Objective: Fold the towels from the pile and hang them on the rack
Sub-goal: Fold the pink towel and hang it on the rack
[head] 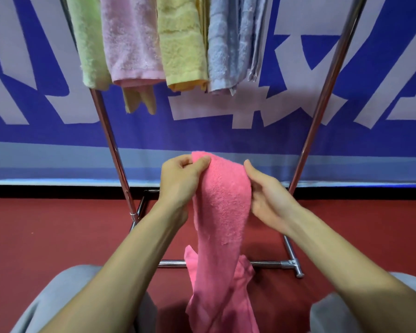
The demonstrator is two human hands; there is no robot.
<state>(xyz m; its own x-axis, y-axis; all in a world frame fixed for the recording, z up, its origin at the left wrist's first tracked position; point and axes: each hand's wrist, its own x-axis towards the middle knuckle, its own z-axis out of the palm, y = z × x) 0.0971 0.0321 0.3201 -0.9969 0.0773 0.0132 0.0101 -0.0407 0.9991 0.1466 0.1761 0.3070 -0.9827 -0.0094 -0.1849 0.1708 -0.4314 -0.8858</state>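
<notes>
A bright pink towel [222, 212] hangs lengthwise in front of me, its lower end trailing down between my knees. My left hand [180, 181] pinches its top left corner between thumb and fingers. My right hand [265, 195] holds the towel's right edge a little lower, thumb in front and fingers behind the cloth. Above and beyond stands the metal rack [111, 138]. On it hang a green towel [91, 44], a pale pink towel [132, 39], a yellow towel [181, 44] and a blue towel [226, 44]. The rack's top bar is out of frame.
The rack's chrome base bar [269, 263] runs across the red floor [46, 231] just past the towel. Behind the rack is a blue and white banner wall [226, 126]. My grey-trousered knees [65, 296] sit at the bottom left and right.
</notes>
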